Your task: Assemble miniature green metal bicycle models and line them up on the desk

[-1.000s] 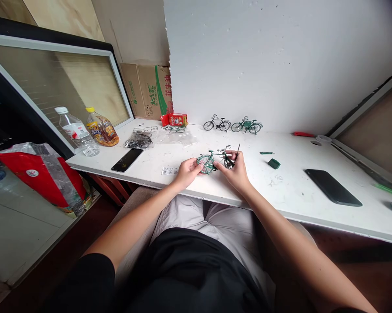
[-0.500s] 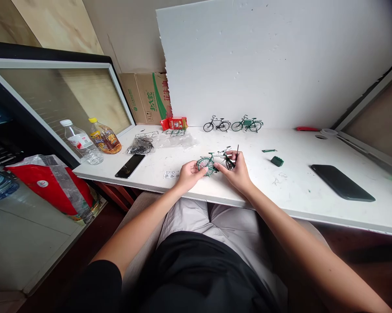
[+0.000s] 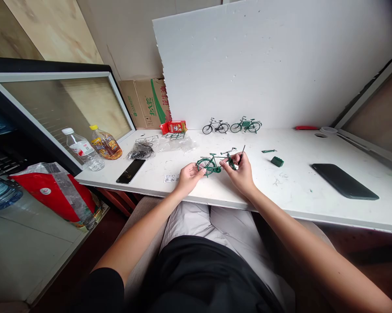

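A green model bicycle (image 3: pixel 218 161) stands upright between my hands near the table's front edge. My left hand (image 3: pixel 188 177) pinches its wheel at the left end. At the other end, my right hand (image 3: pixel 241 173) has its fingers closed around the front wheel area, with a thin dark stick (image 3: pixel 242 151) also held in it and pointing up. Fingers hide part of the right-hand wheel. To the right lie a small green box-shaped piece (image 3: pixel 277 161) and a thin green part (image 3: pixel 269 151).
At the back stand a black model bicycle (image 3: pixel 216 126) and another green one (image 3: pixel 246 125). Phone (image 3: pixel 131 171), bagged parts (image 3: pixel 141 151), red packet (image 3: pixel 176 126) and two bottles (image 3: pixel 85 150) (image 3: pixel 106 142) are left; a black slab (image 3: pixel 344 181) lies right.
My right hand has shifted slightly right along the model, showing more of its frame. The stick in it leans more to the right. The camera view has tilted slightly.
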A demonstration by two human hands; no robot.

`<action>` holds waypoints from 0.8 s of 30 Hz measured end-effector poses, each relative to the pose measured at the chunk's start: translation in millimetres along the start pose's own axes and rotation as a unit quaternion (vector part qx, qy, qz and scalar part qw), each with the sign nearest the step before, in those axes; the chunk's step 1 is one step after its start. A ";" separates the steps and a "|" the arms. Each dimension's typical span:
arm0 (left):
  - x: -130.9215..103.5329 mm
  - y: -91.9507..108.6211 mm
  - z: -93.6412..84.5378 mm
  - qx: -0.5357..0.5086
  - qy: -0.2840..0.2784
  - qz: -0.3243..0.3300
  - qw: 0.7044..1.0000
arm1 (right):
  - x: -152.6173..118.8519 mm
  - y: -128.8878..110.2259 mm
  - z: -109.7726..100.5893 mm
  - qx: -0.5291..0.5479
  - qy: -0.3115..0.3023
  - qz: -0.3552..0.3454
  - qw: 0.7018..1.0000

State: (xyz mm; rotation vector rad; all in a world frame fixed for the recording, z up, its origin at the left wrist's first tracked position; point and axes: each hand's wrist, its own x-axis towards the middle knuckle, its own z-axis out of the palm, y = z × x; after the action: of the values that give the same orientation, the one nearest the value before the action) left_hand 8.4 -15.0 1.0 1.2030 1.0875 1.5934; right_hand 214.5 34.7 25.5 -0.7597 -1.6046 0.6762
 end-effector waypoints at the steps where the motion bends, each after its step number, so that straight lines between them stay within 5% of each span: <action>1: 0.5 -0.4 0.0 0.001 0.011 0.002 1.000 | -1.7 -4.5 0.6 -0.021 0.011 -0.026 0.999; 5: 1.2 0.4 -0.3 -0.035 0.049 -0.017 0.998 | -12.2 -22.3 6.4 -0.123 0.002 -0.187 0.975; 8: 1.4 4.5 -4.3 -0.072 0.033 -0.052 0.995 | -21.3 -27.3 12.8 -0.199 -0.093 -0.328 0.919; 11: 2.9 14.2 -13.2 -0.102 -0.011 -0.105 0.989 | -29.0 -25.6 19.0 -0.265 -0.166 -0.384 0.869; 17: -0.3 41.4 -17.1 -0.164 -0.071 -0.182 0.967 | -35.3 -32.2 22.1 -0.306 -0.225 -0.356 0.854; 24: -12.4 32.0 4.9 -0.099 0.028 -0.141 0.985 | -32.1 -42.8 17.2 -0.186 -0.296 -0.217 0.912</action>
State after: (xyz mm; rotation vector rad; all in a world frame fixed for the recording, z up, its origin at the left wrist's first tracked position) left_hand 11.8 -34.7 29.4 0.8379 1.0558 1.4825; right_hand 196.3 -17.4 36.4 -0.4443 -2.4137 0.2771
